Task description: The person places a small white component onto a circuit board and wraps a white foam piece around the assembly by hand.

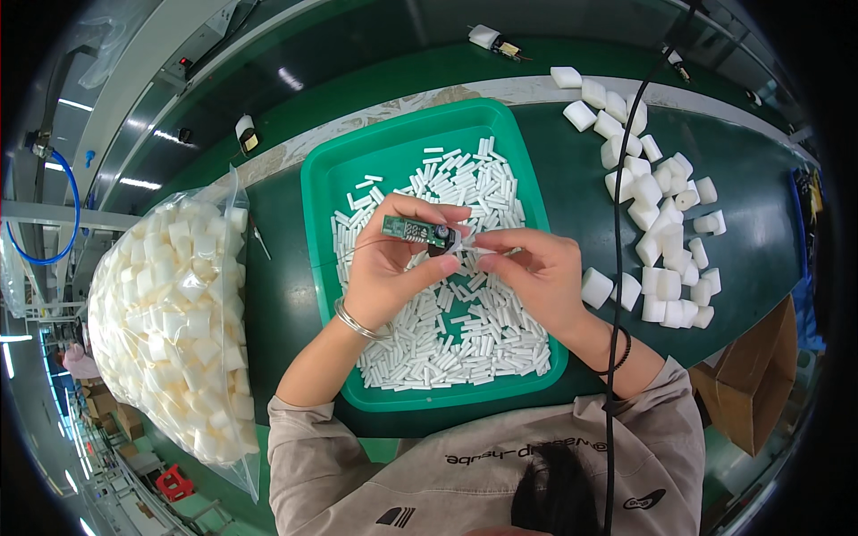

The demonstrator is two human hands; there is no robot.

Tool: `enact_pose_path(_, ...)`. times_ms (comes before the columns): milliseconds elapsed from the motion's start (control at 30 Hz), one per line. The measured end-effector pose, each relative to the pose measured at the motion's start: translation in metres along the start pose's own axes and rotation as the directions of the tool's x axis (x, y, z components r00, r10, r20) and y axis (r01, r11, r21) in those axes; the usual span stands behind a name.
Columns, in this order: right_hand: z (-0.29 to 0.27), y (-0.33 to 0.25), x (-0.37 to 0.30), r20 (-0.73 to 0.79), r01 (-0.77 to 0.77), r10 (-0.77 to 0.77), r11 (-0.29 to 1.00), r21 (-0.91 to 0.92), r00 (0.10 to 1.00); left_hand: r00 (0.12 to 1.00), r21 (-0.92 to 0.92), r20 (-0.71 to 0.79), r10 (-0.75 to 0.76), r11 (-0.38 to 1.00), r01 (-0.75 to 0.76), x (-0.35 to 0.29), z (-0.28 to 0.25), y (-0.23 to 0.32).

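My left hand [386, 268] is closed around a small green circuit board [411, 230] with a black part at its right end. A thin wire trails from the board toward the left. With thumb and index finger, my right hand [543, 272] pinches a small white piece [471, 243] against the black end; the fingers partly hide its shape. Both hands are above a green plastic tray [375, 147], which holds a loose layer of short white sticks [456, 353].
A clear bag [170, 313] of white foam blocks stands at the left. More foam blocks [666, 241] lie scattered on the right. A black cable [615, 268] hangs down there. Behind the tray, a green belt [357, 76] carries small assemblies [496, 42]. A cardboard box [746, 375] stands lower right.
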State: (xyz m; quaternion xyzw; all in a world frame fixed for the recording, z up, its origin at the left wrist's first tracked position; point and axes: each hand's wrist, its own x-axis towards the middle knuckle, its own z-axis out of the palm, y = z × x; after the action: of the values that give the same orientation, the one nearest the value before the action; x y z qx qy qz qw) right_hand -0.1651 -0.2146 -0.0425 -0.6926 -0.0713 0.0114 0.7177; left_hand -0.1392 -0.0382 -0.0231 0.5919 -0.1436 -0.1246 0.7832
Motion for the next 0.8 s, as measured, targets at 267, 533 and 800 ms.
enact_pose_path(267, -0.0046, 0.0040, -0.0022, -0.084, 0.347, -0.365, 0.922, -0.172, 0.927, 1.000, 0.315, 0.020, 0.006, 0.949, -0.012, -0.0011, -0.0024, 0.0007)
enact_pose_path(533, -0.0043, 0.0032, -0.0034, 0.025, 0.397, -0.413, 0.856, -0.330, 0.911, 0.990, 0.242, -0.067, -0.125, 0.960, 0.138, -0.0053, -0.0022, -0.0019)
enact_pose_path(800, 0.0000, -0.0005, -0.0044, 0.103, 0.582, -0.627, 0.633, -0.510, 0.772, 0.974, 0.194, -0.115, -0.195, 0.957, 0.215, -0.0080, 0.0025, 0.0015)
